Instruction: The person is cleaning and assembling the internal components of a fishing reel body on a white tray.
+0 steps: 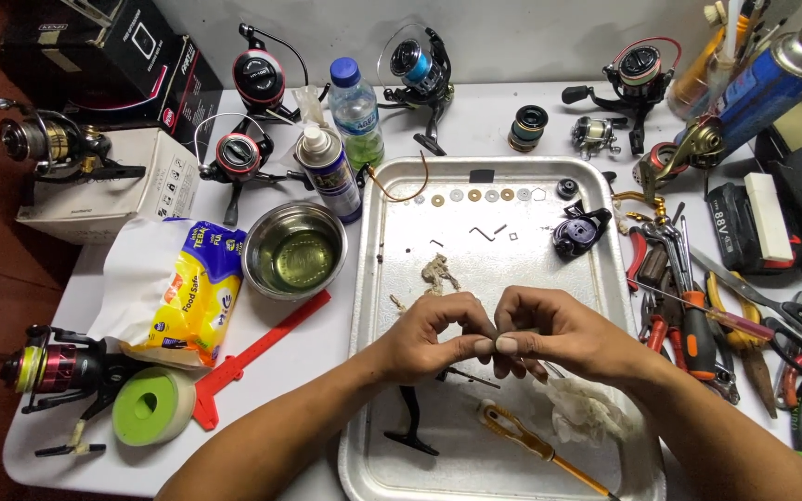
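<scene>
While both our left hand [438, 334] and right hand [549, 334] pinch 1 small dark part [496, 332] over the metal tray [605, 306], loose washers [475, 196] and a handle [410, 422] on that tray remain unassembled.

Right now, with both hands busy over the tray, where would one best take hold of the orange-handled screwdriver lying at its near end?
Probably by the orange handle, coming from above. The screwdriver lies flat and diagonal on the metal tray, handle up-left and thin shaft running down-right. The handle is the thickest part, and it lies bare below the right hand, with only crumpled tissue close by.
</scene>
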